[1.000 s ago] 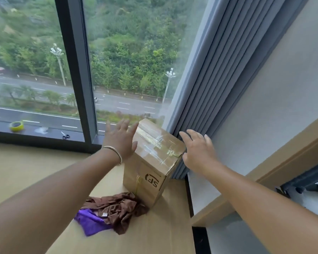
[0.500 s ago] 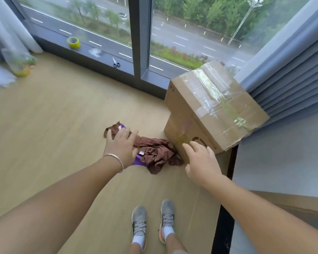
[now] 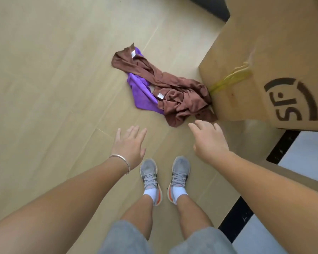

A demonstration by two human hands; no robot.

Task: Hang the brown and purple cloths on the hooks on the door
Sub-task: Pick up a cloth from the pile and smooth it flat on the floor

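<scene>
Since the earlier frames the head camera has tipped from the window down to the floor, so the glass and curtain have gone from sight, and both hands have dropped from the height of the box to just above the cloths. In the head view, the brown cloth (image 3: 174,92) lies crumpled on the pale wood floor (image 3: 53,79), one end stretched up and left, its bulk bunched against the lower corner of the cardboard box (image 3: 261,57). The purple cloth (image 3: 141,94) lies partly under it, showing along its left side. Two small white tags show on the brown cloth. The left hand (image 3: 129,145), a thin bracelet (image 3: 122,161) on its wrist, is held palm down with its fingers (image 3: 134,130) straight and spread, released and holding nothing, short of the cloths. The right hand (image 3: 208,141) is also palm down, its fingers (image 3: 202,123) loosely extended and released, their tips just beside the near edge of the brown cloth; whether they touch it cannot be told. Below the hands stand two grey shoes (image 3: 165,177) with white socks, and grey shorts (image 3: 163,239) at the bottom edge. The box bears a printed black logo (image 3: 292,100) and a yellowish streak of tape.
</scene>
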